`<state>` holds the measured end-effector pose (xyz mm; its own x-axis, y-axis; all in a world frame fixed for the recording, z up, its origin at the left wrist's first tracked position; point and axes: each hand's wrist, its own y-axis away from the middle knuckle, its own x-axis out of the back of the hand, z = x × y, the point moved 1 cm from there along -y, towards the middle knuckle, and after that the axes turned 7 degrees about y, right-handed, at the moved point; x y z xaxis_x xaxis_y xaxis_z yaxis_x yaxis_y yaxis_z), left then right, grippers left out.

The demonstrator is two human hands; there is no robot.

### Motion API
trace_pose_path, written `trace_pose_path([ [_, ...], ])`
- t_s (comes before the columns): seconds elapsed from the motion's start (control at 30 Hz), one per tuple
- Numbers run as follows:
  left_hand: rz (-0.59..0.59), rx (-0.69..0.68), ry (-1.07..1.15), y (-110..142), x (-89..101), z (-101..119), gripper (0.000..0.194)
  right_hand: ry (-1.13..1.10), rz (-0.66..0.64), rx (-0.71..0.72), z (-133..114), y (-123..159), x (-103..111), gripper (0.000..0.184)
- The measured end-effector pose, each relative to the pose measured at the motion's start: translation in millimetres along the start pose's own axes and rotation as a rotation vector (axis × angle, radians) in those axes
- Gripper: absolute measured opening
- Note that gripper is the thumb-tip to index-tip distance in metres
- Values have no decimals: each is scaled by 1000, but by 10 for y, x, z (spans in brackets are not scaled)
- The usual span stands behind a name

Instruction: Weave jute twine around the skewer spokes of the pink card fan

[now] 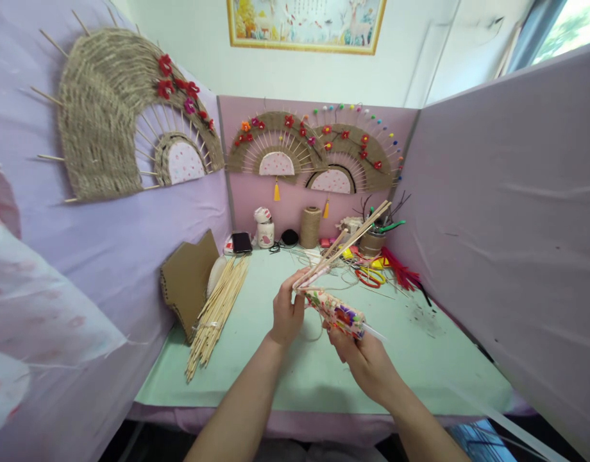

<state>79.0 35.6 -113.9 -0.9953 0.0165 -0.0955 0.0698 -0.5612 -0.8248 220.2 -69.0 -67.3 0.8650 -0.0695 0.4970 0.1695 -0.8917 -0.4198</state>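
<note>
Over green table (261,308), left hand (289,312) gripping sticks (355,236), right hand (362,359) clasping glue gun (340,314), framed writing (315,6) illegible

Forearms (244,401) angled inward, left hand (286,314) pinching farther forward, right hand (361,359) curled

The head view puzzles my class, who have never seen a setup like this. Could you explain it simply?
There is no machine: these are a person's bare hands, seen by a camera worn on the head, looking forward and down. The left hand has several thin sticks in its grip. The right hand grips what looks like a flower-patterned glue gun, its front end close to the sticks' lower ends. On the pale green table lie a bundle of more sticks and a dark phone; a twine spool stands at the back.
</note>
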Motion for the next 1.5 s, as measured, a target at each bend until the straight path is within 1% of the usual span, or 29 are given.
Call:
trace_pose_path([
  [0.3, 15, 57, -5, 18, 9, -33, 30, 0, 23, -10, 23, 9, 8, 37],
  [0.57, 48, 73, 18, 9, -9, -26, 35, -15, 28, -20, 15, 7, 12, 39],
  [0.83, 51, 61, 15, 8, -8, -34, 34, 4, 44, -41, 36, -4, 21, 41],
  [1.1, 57, 58, 6, -1, -13, -12, 36, 13, 93, -44, 1, -17, 37, 41],
  [1.27, 73, 68, -22, 0, -15, -19, 36, 20, 97, -53, -3, -27, 47, 42],
  [1.5, 56, 36, -19, -16, -8, 14, 31, 16, 102, -56, -4, -44, 55, 40],
])
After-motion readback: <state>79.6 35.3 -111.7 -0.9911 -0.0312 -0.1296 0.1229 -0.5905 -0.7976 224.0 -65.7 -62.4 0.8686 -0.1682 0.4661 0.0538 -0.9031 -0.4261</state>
